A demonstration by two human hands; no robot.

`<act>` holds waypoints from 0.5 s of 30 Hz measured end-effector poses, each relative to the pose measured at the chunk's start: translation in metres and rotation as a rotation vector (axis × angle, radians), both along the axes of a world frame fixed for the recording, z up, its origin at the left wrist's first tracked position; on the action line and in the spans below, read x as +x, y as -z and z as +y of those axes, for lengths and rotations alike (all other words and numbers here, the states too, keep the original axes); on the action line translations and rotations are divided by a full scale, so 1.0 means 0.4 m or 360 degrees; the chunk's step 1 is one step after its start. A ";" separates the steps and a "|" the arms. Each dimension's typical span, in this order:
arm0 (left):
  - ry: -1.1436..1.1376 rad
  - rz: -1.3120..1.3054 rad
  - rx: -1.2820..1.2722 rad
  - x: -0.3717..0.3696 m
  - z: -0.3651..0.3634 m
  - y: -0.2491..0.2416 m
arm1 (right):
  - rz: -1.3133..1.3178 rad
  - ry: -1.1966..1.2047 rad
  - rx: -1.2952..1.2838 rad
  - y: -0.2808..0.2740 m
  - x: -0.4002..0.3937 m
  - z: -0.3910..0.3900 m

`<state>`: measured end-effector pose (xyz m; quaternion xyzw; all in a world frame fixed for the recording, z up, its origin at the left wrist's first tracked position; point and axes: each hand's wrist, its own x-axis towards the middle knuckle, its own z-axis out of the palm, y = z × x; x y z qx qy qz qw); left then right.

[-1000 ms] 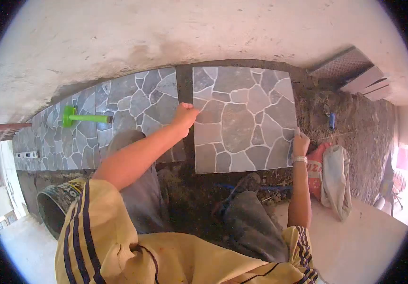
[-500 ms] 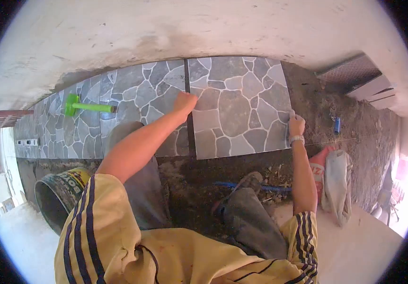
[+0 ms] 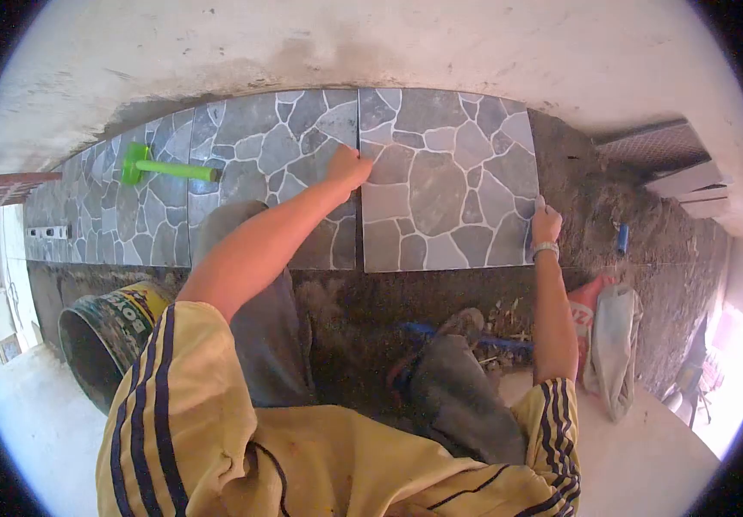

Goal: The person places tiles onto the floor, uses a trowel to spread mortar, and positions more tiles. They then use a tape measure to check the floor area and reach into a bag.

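A stone-patterned tile (image 3: 440, 185) lies at the right end of a row of like tiles, with a thin dark gap between it and the neighbouring tile (image 3: 255, 129). My left hand (image 3: 351, 167) is closed on its left edge, at the gap. On the opposite edge, my right hand (image 3: 546, 222), with a watch at the wrist, also grips the tile; its fingertips are partly hidden. A green mallet (image 3: 169, 169) rests on the tiles to the left.
A bucket (image 3: 109, 336) stands at the lower left by my leg. A level (image 3: 48, 233) lies on the far left tiles. Right of the tile are a blue object (image 3: 622, 239), a sack (image 3: 615, 349) and leaning boards (image 3: 690, 183) on rough ground.
The gap between the held tile and its neighbour has narrowed, as both hands moved the tile left against it. The whole view has also shifted slightly.
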<state>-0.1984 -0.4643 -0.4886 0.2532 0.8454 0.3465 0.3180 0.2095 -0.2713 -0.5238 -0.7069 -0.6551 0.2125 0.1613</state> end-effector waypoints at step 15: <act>0.0564 0.0706 -0.0023 -0.004 -0.013 0.006 | 0.0139 0.0019 0.0145 0.038 0.001 -0.028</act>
